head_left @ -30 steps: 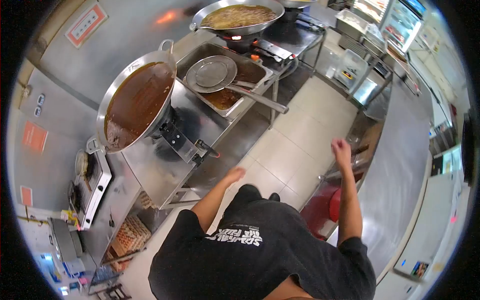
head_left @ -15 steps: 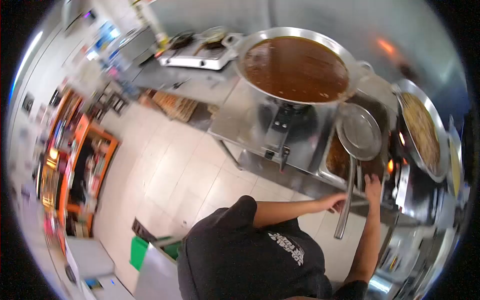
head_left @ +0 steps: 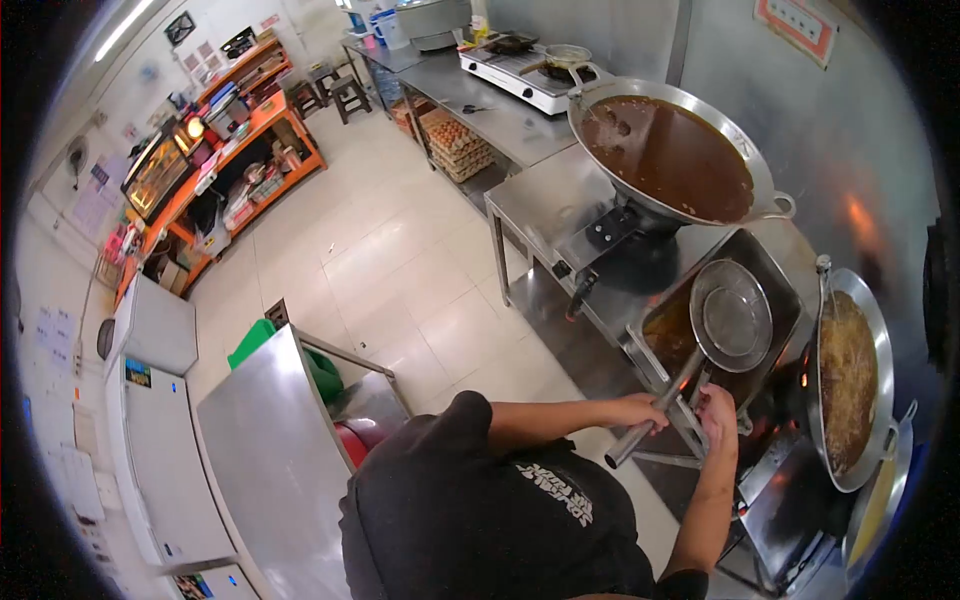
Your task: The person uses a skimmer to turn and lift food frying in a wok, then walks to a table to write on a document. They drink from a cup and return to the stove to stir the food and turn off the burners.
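- Holds the strainer (head_left: 738,312) with the left hand (head_left: 640,412), closed around its long handle (head_left: 625,448) near the free end.
- Has the right hand (head_left: 717,410) just beside the left, on the other side of that handle; cannot tell from this angle whether clamped on anything.
- Has the strainer over the metal tray (head_left: 770,262), between two woks.
- Has the first wok (head_left: 738,135), with dark brown liquid inside, on the table (head_left: 545,205) left of the tray.
- Has the second wok (head_left: 882,370), with paler, foamy contents, right of the tray.
- Sees farther off a white stove (head_left: 515,78), with eggs (head_left: 455,145) stacked in trays at a lower level.
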